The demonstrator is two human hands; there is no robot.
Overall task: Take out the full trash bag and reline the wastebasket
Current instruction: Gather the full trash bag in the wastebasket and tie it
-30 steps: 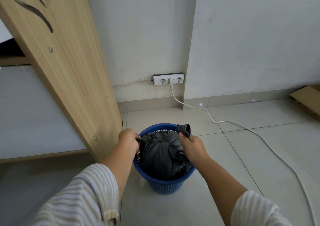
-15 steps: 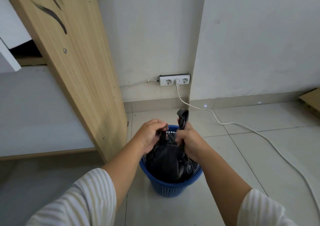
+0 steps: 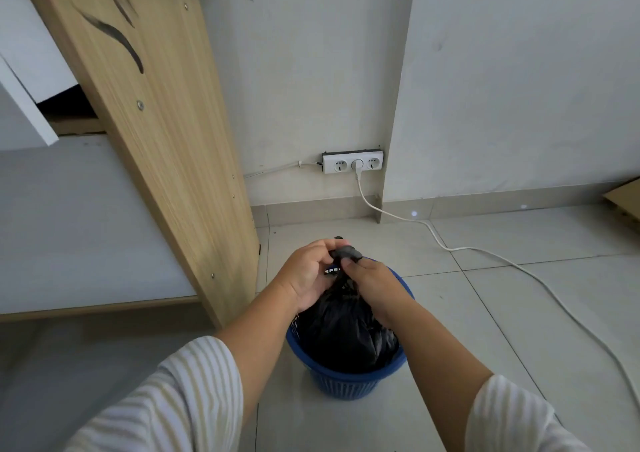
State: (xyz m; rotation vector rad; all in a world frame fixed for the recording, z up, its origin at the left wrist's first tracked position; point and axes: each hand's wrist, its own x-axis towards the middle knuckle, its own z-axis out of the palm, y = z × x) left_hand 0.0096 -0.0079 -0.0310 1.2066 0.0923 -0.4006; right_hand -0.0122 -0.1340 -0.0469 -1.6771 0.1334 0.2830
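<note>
Indoors, tiled floor, white wall, possibly desk

walls white | floor pale tile | wooden panel left | power strip on wall

Both forearms angled inward, the left hand and right hand together, curled fingers pinching the trash bag.
</note>
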